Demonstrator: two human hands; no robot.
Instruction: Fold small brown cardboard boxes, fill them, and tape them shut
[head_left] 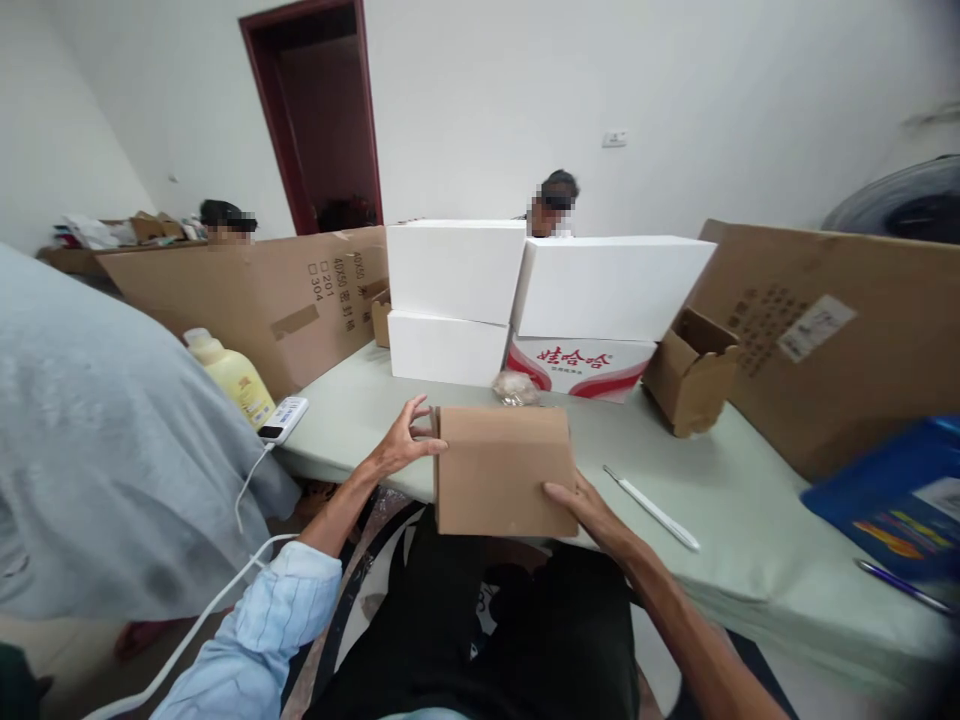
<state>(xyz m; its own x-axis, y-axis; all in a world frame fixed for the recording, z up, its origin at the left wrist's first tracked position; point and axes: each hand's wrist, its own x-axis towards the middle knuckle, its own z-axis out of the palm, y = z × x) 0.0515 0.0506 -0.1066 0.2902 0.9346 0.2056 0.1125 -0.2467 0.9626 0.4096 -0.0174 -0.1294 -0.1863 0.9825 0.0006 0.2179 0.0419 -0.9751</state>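
Observation:
A flat brown cardboard box is held at the near table edge, above my lap, its broad face toward me. At its left edge is my left hand, the thumb over the edge and the other fingers bent and spread beside it. Around the right lower side my right hand grips the box, thumb on the face; its other fingers are hidden behind. Right of the box lies a thin white-handled craft knife. A small clear plastic bundle sits just beyond the box.
White boxes stand stacked across the pale green table. Large cartons flank both sides. An open small carton, blue package, pen, yellow bottle and power strip are around. Two people sit beyond.

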